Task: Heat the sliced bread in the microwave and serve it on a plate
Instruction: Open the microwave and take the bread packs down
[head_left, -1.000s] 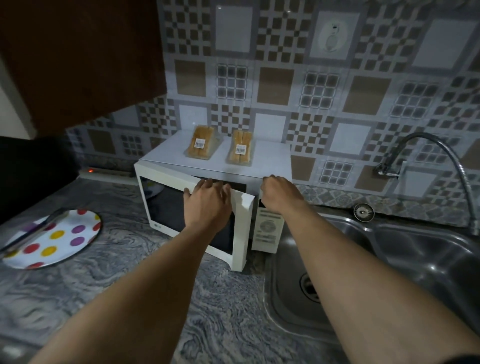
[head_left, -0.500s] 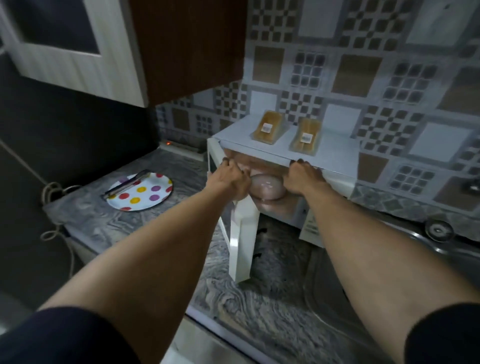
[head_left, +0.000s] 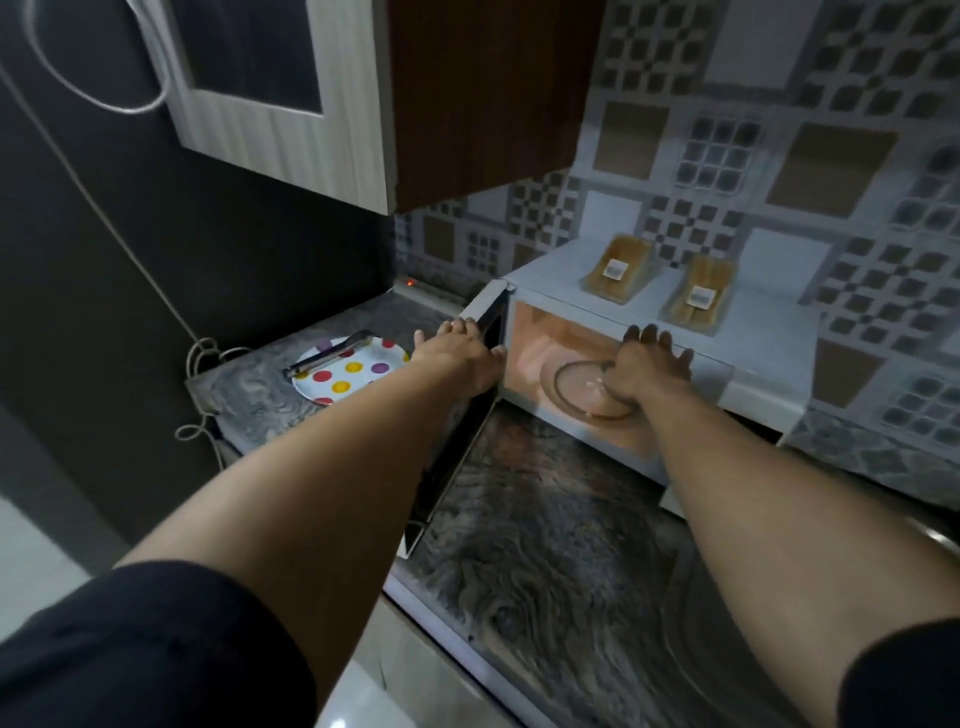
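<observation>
The white microwave (head_left: 769, 332) stands open on the counter, its lit cavity holding a bare glass turntable (head_left: 576, 384). My left hand (head_left: 457, 353) grips the top edge of the microwave door (head_left: 457, 441), which is swung wide to the left. In front of the cavity opening is my right hand (head_left: 649, 364), fingers spread and pointing up at the upper front edge, holding nothing. Two wrapped packs of sliced bread (head_left: 615, 270) (head_left: 698, 299) lie on top of the microwave. A polka-dot plate (head_left: 358, 371) sits left of the door with metal tongs (head_left: 327, 356) across it.
A wall cabinet (head_left: 467, 104) hangs low above the plate and the door. A power strip with a red light (head_left: 410, 283) lies at the tiled wall. Cords (head_left: 200, 358) dangle past the counter's left end. Marbled counter (head_left: 545, 571) spreads in front of the microwave.
The door has swung from partly open to wide open with my left hand on it. My right hand has come off the microwave's front edge and now sits before the cavity.
</observation>
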